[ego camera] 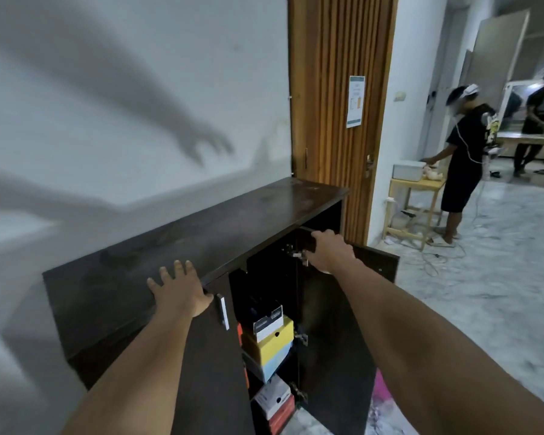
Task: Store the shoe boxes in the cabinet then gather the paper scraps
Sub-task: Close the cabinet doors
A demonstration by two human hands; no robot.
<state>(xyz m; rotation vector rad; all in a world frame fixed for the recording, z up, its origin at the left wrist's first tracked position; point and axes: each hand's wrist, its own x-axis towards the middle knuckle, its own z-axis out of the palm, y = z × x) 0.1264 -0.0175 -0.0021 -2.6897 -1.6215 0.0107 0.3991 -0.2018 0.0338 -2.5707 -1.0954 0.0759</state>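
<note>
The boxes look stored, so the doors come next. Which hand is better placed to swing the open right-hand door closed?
Right. The right hand already grips the top edge of the open door, while the left hand lies flat on the cabinet top.

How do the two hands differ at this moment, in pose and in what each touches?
The left hand lies flat with fingers spread on the cabinet top; the right hand curls over the top edge of the open right door.
The left hand grips nothing; the right hand holds the door.
The left hand sits above the nearly closed left door; the right reaches farther.
Both are bare, on outstretched arms.
</note>
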